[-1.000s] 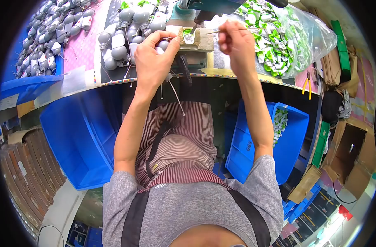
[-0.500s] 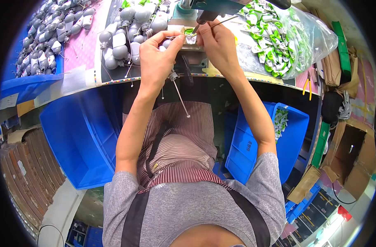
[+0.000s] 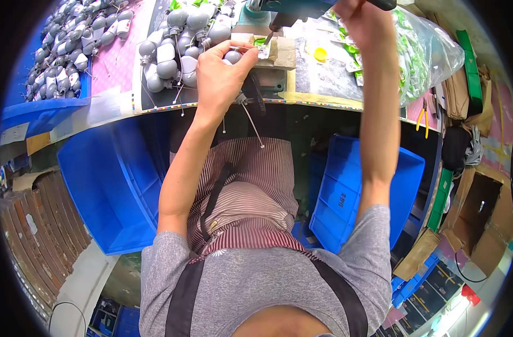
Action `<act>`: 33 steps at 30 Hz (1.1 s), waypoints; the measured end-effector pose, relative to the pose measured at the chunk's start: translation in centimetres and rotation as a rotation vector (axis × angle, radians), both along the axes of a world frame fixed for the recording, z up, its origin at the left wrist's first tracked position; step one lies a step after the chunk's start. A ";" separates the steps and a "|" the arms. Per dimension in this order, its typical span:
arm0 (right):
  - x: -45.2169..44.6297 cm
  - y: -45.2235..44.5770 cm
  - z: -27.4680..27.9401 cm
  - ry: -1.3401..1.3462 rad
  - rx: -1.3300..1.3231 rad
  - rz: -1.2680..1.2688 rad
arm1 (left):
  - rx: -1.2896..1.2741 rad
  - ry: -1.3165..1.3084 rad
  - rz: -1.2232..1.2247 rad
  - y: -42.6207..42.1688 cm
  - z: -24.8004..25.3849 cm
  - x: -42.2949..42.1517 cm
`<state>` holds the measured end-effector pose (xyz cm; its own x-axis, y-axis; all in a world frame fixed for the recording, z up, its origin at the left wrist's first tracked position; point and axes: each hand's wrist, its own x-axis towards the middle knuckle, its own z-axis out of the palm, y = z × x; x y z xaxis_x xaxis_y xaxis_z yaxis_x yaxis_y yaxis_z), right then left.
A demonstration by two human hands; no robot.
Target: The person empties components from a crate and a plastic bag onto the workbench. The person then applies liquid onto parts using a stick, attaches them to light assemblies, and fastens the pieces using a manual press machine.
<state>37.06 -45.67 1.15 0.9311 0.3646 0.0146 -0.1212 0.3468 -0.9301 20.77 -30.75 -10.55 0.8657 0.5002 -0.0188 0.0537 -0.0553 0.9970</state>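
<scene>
My left hand is closed around a grey bulb-shaped part with a thin white cord hanging below it. Its fingertips meet at a small green-and-white plastic piece, which lies on a wooden block under the tip of a bench machine. My right hand is raised at the upper right, close to the machine's black lever handle. Motion smears its fingers, so whether it grips the handle cannot be seen.
Grey bulb-shaped parts are heaped left of the machine, more in a blue bin farther left. Green-and-white pieces spill from a clear bag at right. Yellow-handled pliers hang at the table edge. Blue crates flank my legs.
My right hand has left the wooden block and moved up and right toward the lever handle. The dark thin rod near it is out of sight. My left hand has stayed nearly in place.
</scene>
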 end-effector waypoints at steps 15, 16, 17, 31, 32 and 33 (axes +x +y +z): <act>-6.6 -2.7 4.9 -1.427 -0.582 -0.768 | 0.299 0.149 0.066 -0.6 0.9 0.8; -6.2 -3.9 4.8 -1.639 -0.619 -0.652 | 0.369 0.115 0.068 -0.6 0.8 0.7; -6.1 -4.6 4.7 -1.798 -0.661 -0.570 | 0.440 0.081 0.070 -0.5 0.6 0.7; -6.9 -6.4 0.9 -1.876 -0.716 -0.406 | 0.604 -0.104 0.102 -0.1 -0.2 0.8; -6.8 -5.6 2.1 -1.728 -0.629 -0.435 | 0.626 -0.119 0.114 -0.1 -0.5 1.0; -6.3 -4.7 3.0 -1.560 -0.542 -0.471 | 0.647 -0.130 0.120 -0.1 -0.7 0.9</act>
